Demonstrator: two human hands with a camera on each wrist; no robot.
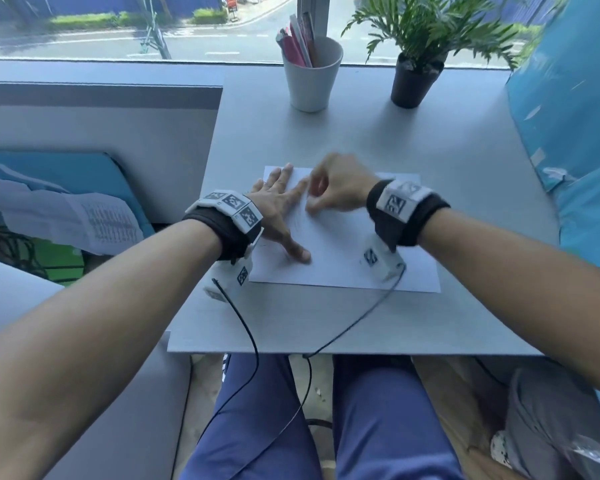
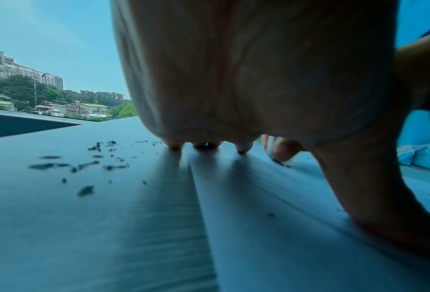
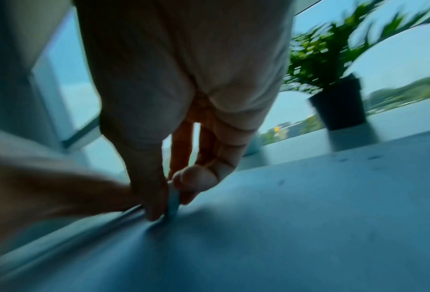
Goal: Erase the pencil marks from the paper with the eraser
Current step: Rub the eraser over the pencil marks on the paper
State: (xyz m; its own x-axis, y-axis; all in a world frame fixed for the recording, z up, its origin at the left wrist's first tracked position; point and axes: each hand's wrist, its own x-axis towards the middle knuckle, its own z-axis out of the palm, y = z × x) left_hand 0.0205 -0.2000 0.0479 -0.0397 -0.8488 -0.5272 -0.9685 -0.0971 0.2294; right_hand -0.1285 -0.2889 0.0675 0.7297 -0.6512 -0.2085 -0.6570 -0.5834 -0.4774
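Observation:
A white sheet of paper point(image 1: 343, 251) lies on the grey table point(image 1: 361, 140) in front of me. My left hand point(image 1: 281, 206) lies flat on the sheet's left part, fingers spread and straight, pressing it down. My right hand point(image 1: 329, 192) is blurred above the paper's upper middle. It pinches a small pale eraser point(image 3: 172, 199) between thumb and fingertips, and the eraser's lower end touches the paper point(image 3: 284, 227). Faint pencil marks point(image 1: 300, 220) show near the hands. The left wrist view shows the left hand's fingertips point(image 2: 244, 147) on the paper point(image 2: 271, 227).
A white cup point(image 1: 313, 76) of pens and a potted plant point(image 1: 418, 76) stand at the table's far edge by the window. Dark eraser crumbs point(image 2: 84, 164) lie on the table left of the sheet. Blue plastic point(image 1: 575, 133) lies at the right. Two cables point(image 1: 250, 337) hang over the near edge.

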